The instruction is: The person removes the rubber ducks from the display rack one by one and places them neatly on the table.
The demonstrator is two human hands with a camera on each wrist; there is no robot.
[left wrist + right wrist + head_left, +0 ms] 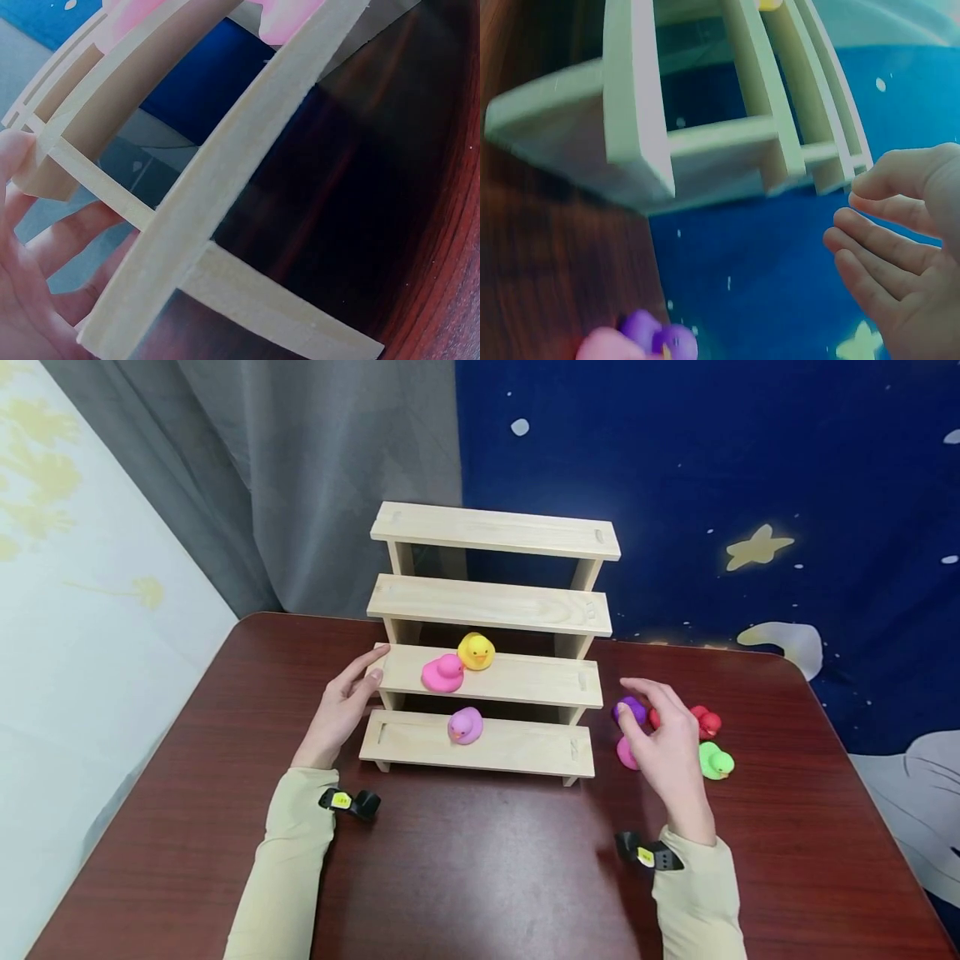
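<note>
A stepped wooden shelf (480, 599) stands on the table in the head view. My left hand (337, 716) touches the left end of its second-lowest step, fingers extended. In the left wrist view the fingers (75, 232) lie partly behind the wood. A yellow duck (476, 652) and a pink duck (443, 674) sit side by side on that step. A lilac duck (466, 726) is on the lowest step. My right hand (666, 746), thumb and fingers apart and holding nothing, is over a purple duck (628, 710) and a magenta duck (627, 754), which it partly hides.
Right of my right hand, a red duck (707, 723) and a green duck (716, 762) are on the brown table (480, 860). Another red piece is partly covered by the hand. A grey curtain (352, 485) and a blue starry cloth (675, 485) hang behind the shelf.
</note>
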